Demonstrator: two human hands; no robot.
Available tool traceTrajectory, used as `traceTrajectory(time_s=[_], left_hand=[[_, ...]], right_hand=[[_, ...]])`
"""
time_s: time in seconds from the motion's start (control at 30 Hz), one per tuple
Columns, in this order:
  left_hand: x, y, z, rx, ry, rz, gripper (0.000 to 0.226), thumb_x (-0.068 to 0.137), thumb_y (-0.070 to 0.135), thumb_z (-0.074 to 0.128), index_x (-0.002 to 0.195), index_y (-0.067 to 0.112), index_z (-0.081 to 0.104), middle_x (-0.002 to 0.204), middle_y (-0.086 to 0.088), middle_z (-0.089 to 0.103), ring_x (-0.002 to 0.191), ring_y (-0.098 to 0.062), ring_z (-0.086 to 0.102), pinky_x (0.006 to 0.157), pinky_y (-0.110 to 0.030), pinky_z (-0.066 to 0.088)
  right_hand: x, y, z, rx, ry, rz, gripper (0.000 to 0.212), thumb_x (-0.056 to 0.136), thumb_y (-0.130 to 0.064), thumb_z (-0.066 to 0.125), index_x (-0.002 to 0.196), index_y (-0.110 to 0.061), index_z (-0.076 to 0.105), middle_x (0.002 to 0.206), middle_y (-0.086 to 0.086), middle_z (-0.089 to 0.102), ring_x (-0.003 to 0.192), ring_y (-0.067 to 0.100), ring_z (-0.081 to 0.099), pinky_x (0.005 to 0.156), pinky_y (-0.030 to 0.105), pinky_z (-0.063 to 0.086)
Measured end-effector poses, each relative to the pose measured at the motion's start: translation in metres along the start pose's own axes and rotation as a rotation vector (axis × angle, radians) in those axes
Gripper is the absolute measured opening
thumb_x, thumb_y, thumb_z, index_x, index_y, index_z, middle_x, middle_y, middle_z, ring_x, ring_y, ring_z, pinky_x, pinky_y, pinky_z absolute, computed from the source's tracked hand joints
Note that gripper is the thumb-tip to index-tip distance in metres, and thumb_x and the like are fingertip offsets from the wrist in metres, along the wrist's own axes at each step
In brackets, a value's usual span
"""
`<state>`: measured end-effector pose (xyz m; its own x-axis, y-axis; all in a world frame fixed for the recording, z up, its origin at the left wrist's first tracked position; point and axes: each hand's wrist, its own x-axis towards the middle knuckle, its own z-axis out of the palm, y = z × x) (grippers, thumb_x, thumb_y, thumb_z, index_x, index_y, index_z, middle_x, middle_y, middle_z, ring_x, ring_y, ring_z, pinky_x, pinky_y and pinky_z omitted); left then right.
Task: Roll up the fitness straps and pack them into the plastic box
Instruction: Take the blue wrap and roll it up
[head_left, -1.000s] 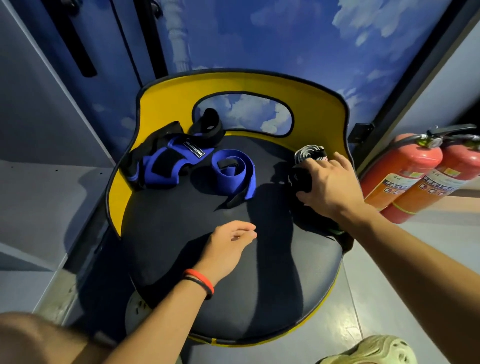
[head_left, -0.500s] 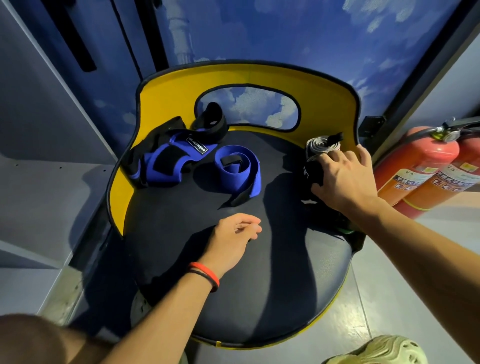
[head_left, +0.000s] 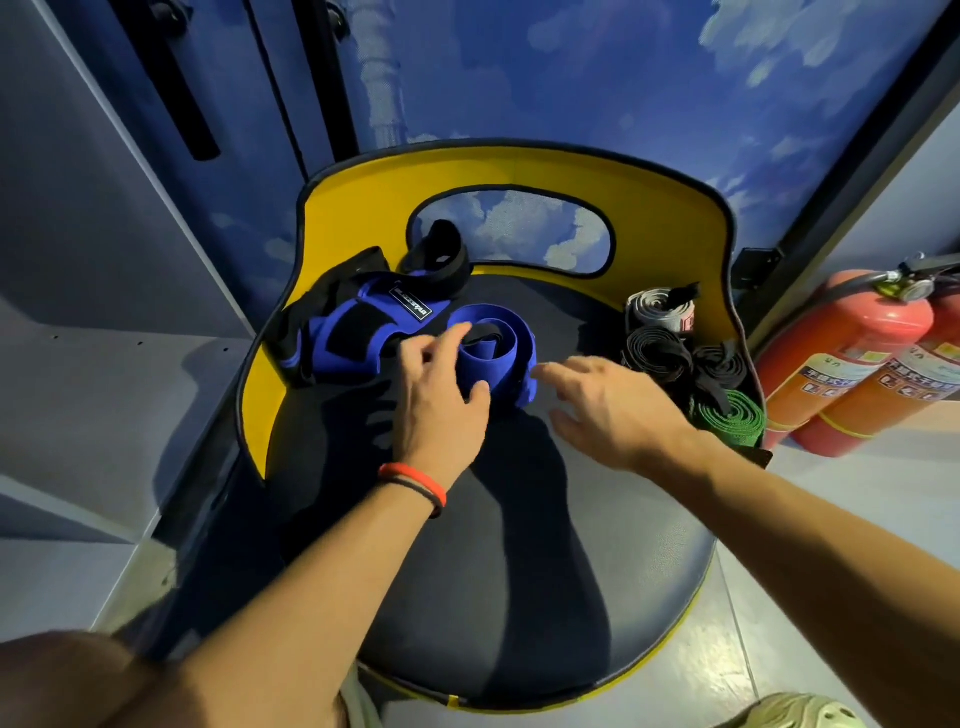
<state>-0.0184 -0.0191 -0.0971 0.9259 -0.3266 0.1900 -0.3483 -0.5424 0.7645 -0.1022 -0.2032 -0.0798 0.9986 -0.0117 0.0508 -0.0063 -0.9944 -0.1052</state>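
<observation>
A loosely coiled blue strap lies on the black chair seat. My left hand grips that coil, thumb on its front and fingers over its left side. My right hand hovers open just right of the coil, fingertips close to it. At the seat's right edge stand several rolled straps: a grey one, two black ones and a green one. A heap of blue and black straps lies at the back left. No plastic box is clearly visible.
The chair has a yellow curved backrest with an oval cut-out. Two red fire extinguishers stand on the floor to the right. A grey cabinet wall is on the left. A shoe shows at the bottom right.
My right hand left the rolled straps at the right and moved left toward the blue coil. My left hand moved forward from the seat and took hold of the coil.
</observation>
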Motion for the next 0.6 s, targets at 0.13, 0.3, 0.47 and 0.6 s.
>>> traceTrajectory(time_s=[0.13,0.3,0.47,0.6], left_hand=[[0.013,0.001,-0.006,0.199,-0.335,-0.007,0.058,0.092,0.027,0.068,0.145,0.036,0.046,0.156,0.007,0.011,0.107,-0.024,0.061,0.088,-0.038,0.054],[0.023,0.003,-0.012,0.249,-0.268,-0.122,0.04,0.099,0.026,0.054,0.139,0.021,0.053,0.163,-0.002,0.021,0.124,-0.026,0.054,0.089,-0.033,0.043],[0.025,-0.008,-0.026,0.164,-0.216,-0.268,0.03,0.103,0.031,0.04,0.09,0.014,0.062,0.094,-0.005,0.06,0.084,-0.022,0.055,0.07,-0.034,0.041],[0.03,-0.019,-0.048,0.132,-0.126,-0.324,0.047,0.1,0.044,0.049,0.074,0.01,0.068,0.077,-0.008,0.067,0.08,-0.027,0.061,0.07,-0.034,0.044]], right_hand=[[0.014,-0.019,0.015,-0.035,-0.199,-0.003,0.068,0.093,-0.039,0.058,0.152,-0.036,0.023,0.118,0.003,0.06,0.107,0.029,0.061,0.073,0.041,0.054],[0.021,-0.023,0.025,-0.025,-0.169,0.093,0.041,0.098,-0.05,0.051,0.127,-0.022,0.044,0.112,0.005,0.066,0.1,0.03,0.064,0.072,0.04,0.051],[0.006,-0.017,0.01,0.178,-0.022,0.232,0.046,0.099,-0.064,0.022,0.101,-0.028,0.05,0.09,0.007,0.068,0.08,0.033,0.063,0.072,0.045,0.053],[-0.007,-0.012,-0.005,0.29,0.042,0.316,0.032,0.096,-0.059,0.047,0.098,-0.028,0.056,0.089,0.0,0.071,0.079,0.027,0.065,0.071,0.042,0.055]])
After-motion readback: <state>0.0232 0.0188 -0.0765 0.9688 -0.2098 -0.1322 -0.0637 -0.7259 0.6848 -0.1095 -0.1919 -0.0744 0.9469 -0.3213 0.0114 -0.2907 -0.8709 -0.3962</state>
